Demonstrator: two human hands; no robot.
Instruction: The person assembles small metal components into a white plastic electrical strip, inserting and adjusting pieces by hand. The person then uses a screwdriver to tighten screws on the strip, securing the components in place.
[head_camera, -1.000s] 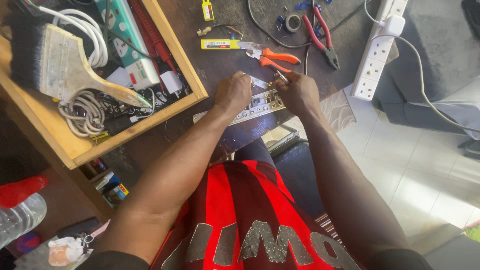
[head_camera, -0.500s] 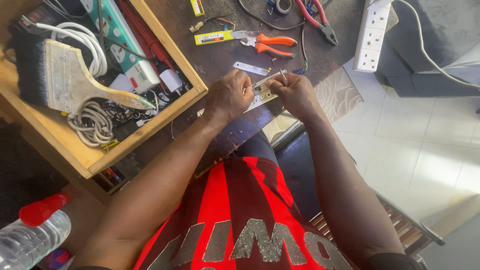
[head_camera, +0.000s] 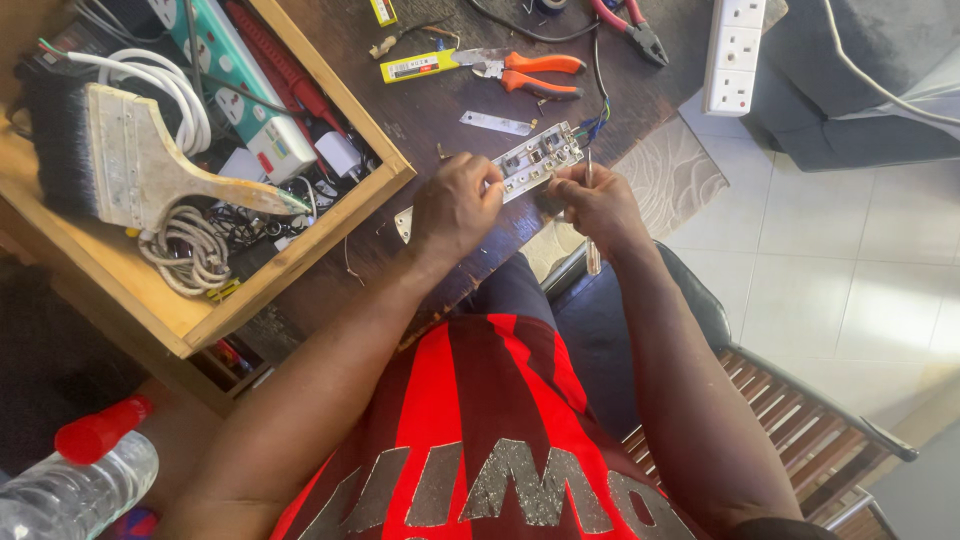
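Socket strip: the opened socket strip (head_camera: 535, 160) lay at upper centre of the frame, on the dark table (head_camera: 440, 110).
Left hand: my left hand (head_camera: 455, 205) gripped its near end.
Right hand: my right hand (head_camera: 598, 205) clasped a screwdriver (head_camera: 590, 215) against it.
Nearby: orange pliers (head_camera: 530, 75) lay above.

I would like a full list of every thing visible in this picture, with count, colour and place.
opened socket strip: 1, white, table edge, held by both hands
screwdriver: 1, silver shaft, in right hand
pliers: 1, orange handles, on table
utility knife: 1, yellow, beside pliers
power strip: 1, white, top right
cover strip: 1, white, on table
wooden box: 1, tan, left
paint brush: 1, black bristles, in box
cable coil: 1, grey-white, in box
bottle: 1, clear, red cap, bottom left
left hand: 1, on strip
right hand: 1, on strip
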